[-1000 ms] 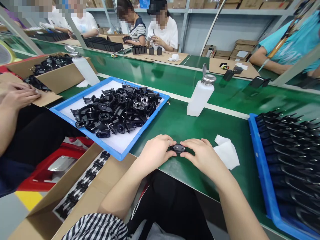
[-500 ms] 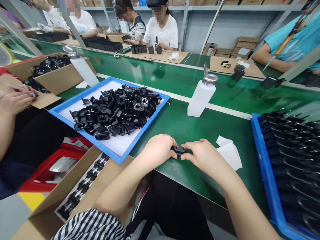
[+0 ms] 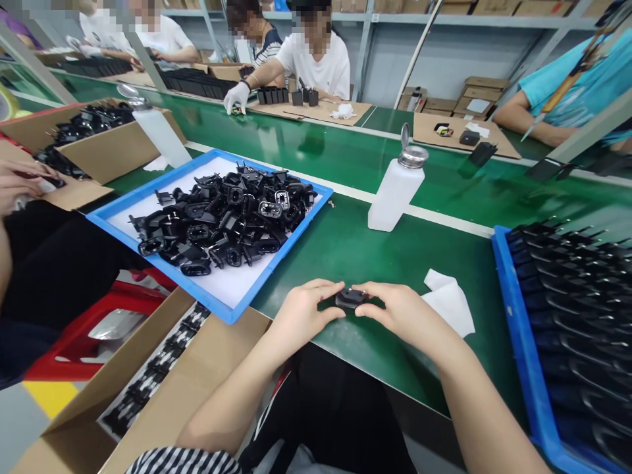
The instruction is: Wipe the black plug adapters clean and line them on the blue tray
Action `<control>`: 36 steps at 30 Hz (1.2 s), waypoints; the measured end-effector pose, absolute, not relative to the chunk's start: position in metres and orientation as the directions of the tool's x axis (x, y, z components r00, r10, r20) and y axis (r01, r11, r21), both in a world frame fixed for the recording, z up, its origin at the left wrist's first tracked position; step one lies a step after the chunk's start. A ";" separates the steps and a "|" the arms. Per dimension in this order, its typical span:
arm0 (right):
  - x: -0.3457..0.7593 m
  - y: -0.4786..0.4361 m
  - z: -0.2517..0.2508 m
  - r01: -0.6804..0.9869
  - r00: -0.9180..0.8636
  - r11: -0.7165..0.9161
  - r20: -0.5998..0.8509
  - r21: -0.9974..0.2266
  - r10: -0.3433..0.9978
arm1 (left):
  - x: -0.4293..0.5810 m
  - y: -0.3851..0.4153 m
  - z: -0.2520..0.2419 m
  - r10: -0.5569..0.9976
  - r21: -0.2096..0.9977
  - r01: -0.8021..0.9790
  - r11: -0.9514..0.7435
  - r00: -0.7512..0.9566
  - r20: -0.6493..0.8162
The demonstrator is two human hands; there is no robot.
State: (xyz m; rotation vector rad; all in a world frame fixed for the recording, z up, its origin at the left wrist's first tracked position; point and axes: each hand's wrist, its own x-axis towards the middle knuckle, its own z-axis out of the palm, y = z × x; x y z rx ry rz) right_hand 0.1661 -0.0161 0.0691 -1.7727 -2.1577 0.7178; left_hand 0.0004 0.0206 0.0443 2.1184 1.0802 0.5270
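Observation:
A small black plastic part [image 3: 349, 299] is between my hands, just above the green table [image 3: 340, 250]. My right hand [image 3: 390, 304] pinches its right end between thumb and fingers. At its left end is my left hand [image 3: 309, 311], thumb and fingers apart, with a gap between the thumb and the part. To the left, a blue-rimmed tray [image 3: 266, 280] holds a heap of black plug parts [image 3: 232, 217]. A crumpled white cloth [image 3: 450, 304] lies right of my right hand.
A white pump bottle [image 3: 395, 194] stands beyond my hands. At the right is a blue tray [image 3: 518, 336] with rows of black parts. An open cardboard box [image 3: 207, 368] sits below the table edge. A neighbour's hands [image 3: 22, 181] are at far left.
My left hand has opened its grip and drawn slightly back left from the black part. Across the table, a person's gloved hand has reached out to a small object.

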 end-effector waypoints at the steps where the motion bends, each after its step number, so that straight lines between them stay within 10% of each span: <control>1: 0.166 -0.017 0.069 0.844 -0.217 0.134 -0.103 -0.519 0.971 | -0.003 0.021 0.040 0.829 0.782 0.493 -0.381 0.556 0.054; 7: 0.158 -0.012 0.078 0.920 -0.216 0.155 -0.137 -0.361 0.967 | -0.008 0.029 0.052 0.817 0.782 0.545 -0.302 0.571 -0.082; 13: 0.155 -0.008 0.087 0.947 -0.242 0.189 -0.191 -0.261 0.951 | 0.016 0.037 0.093 0.770 0.293 0.803 -0.518 0.588 -0.248; 22: 0.160 -0.003 0.081 0.874 -0.197 0.064 -0.230 -0.482 0.953 | 0.025 0.036 0.100 0.736 0.170 0.811 -0.560 0.582 -0.347; 29: 0.174 -0.007 0.049 0.544 -0.188 -0.012 -0.135 -0.839 0.973 | 0.010 0.036 0.088 0.740 0.338 0.762 -0.552 0.634 -0.223; 36: 0.156 -0.070 0.054 0.748 -0.052 0.035 -0.005 -0.663 0.999 | -0.001 0.010 0.057 0.657 0.715 0.527 -0.460 0.744 -0.126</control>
